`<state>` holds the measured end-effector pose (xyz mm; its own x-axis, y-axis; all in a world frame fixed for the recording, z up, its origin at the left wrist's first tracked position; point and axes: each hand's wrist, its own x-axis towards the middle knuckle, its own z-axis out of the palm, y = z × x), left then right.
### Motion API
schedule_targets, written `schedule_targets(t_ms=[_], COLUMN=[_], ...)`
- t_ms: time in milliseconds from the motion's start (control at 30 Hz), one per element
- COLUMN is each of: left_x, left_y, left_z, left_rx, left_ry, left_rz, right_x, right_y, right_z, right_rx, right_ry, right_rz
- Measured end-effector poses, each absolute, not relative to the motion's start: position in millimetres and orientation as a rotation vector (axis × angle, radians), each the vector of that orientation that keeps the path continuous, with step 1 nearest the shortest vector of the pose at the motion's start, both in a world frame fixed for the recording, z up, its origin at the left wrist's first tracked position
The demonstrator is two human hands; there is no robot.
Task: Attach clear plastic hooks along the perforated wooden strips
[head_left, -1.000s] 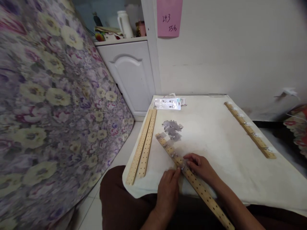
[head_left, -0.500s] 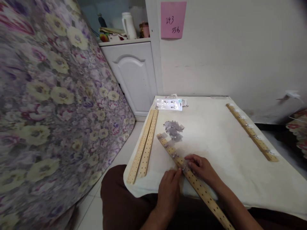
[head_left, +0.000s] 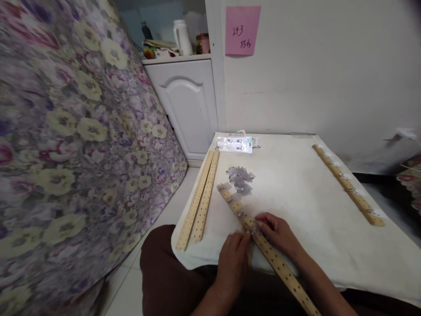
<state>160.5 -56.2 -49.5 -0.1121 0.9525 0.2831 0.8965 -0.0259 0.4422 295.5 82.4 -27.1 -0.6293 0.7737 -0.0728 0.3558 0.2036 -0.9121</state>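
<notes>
A long wooden strip with rows of holes (head_left: 274,259) lies slantwise across the table's near edge, between my hands. Several clear square patches with small metal hooks sit on its far half. My left hand (head_left: 233,254) is closed, its thumb and fingertips at the strip's left edge beside the nearest clear hook patch (head_left: 254,231). From the other side, my right hand (head_left: 276,230) has its thumb and curled fingers on the same patch. A pile of clear hook patches (head_left: 240,179) lies beyond the strip's far end.
Two bare holed strips (head_left: 204,197) lie at the left edge of the cloth-covered table (head_left: 289,175). Along the right edge is another strip carrying hooks (head_left: 348,186). A clear hook package (head_left: 233,144) rests at the back. A flowered curtain (head_left: 82,131) hangs at left.
The view has shifted slightly, so everything sits a little to the right. Both hands stay at the same patch on the strip, with hardly any movement.
</notes>
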Motion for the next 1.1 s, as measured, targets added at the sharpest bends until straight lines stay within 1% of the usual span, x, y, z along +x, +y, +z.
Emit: schedule_targets(t_ms=[233, 433, 800, 1100], left_x=[160, 160, 161, 160], left_y=[-55, -55, -54, -54], left_z=[-49, -52, -48, -46], left_rx=[2.029, 2.041, 2.042, 1.972], left_ry=[2.111, 2.142, 2.161, 2.184], left_rz=[0.821, 0.803, 0.736, 0.649], right_x=[293, 292, 288, 288], right_y=[81, 83, 89, 87], right_z=[-32, -34, -42, -43], right_rx=[-1.167, -1.173, -1.186, -1.09], right_ry=[-2.104, -2.107, -2.06, -2.001], right_rz=[1.308, 1.304, 1.423, 1.517])
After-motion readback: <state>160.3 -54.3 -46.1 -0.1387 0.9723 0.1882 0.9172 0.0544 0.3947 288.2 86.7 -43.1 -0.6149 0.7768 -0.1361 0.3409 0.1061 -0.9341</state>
